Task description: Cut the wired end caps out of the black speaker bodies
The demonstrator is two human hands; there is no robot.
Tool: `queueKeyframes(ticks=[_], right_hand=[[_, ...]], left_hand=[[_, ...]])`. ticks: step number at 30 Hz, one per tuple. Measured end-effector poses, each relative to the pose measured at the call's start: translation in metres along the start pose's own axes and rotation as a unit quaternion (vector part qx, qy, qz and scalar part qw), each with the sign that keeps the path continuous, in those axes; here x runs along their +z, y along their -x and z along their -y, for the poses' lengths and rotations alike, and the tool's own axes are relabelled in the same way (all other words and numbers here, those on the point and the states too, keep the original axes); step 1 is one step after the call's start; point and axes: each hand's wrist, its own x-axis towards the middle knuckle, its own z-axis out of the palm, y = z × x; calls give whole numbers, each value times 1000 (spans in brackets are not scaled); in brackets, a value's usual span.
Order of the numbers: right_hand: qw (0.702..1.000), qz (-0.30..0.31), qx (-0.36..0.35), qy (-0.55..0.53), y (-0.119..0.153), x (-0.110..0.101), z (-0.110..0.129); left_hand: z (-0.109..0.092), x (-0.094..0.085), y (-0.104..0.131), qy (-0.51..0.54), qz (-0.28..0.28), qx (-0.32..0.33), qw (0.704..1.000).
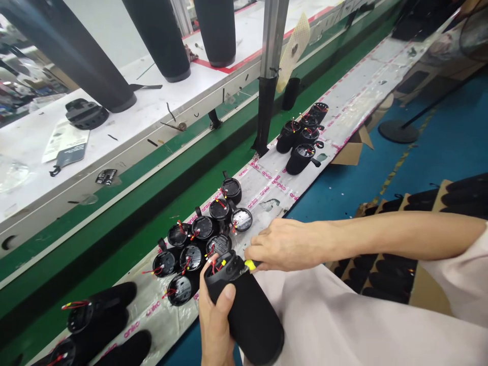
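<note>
A black fabric-covered cylinder (253,317) lies tilted in my left hand (217,315), whose thumb presses its side near the open end. Red wires with a yellow connector stick out of that end. My right hand (284,246) is closed at the rim, around a small tool with a yellow part (250,265); the rest of the tool is hidden in my fingers. Just beyond my left hand, several upright black cylinders (202,227) with red wires in their open tops stand close together on the long wrapped board (267,178).
More cylinders stand farther along the board (301,158) and lie at the lower left (102,310). A white shelf (141,127) holds large dark cylinders and a black cap (87,113). A metal post (267,91) rises beside the board. Cartons of black cylinders (389,274) sit at the right.
</note>
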Motion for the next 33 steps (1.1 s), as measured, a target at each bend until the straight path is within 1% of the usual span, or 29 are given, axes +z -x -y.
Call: queueKeyframes(ticks=[5,8,11,15,18,20,22,24,26,29,31,33], right_hand=[[999,21,-16,35,-2,0,-2],[998,18,-22,52,-1,0,-3],[997,21,-30,63,-1,-1,-3],[995,41,-34,83,-1,-3,-4],[995,35,-41,84,-2,0,-7],[996,17,-44,79,-3,5,-9],[996,-6,-49,70,-4,13,-12],[997,-29,-59,48,-4,21,-16],[996,-60,-70,9,-3,28,-19],[983,-126,-72,-109,-2,33,-23],[969,-165,-50,-178,-1,30,-23],[966,-169,-7,-194,-1,25,-19]], left_hand=[[2,-3,-1,-51,-9,27,998],[3,-6,-1,-66,-11,41,997],[1,-8,1,-91,-7,51,994],[-3,-10,4,-159,-19,59,985],[-4,-9,4,-178,-25,60,982],[-3,-8,2,-137,-9,46,989],[-3,-5,0,-60,23,24,998],[-2,-2,-2,1,46,5,999],[-2,1,-3,17,46,4,999],[-1,3,-4,48,53,-1,997],[0,3,-4,77,46,-11,996],[1,2,-3,89,29,-16,996]])
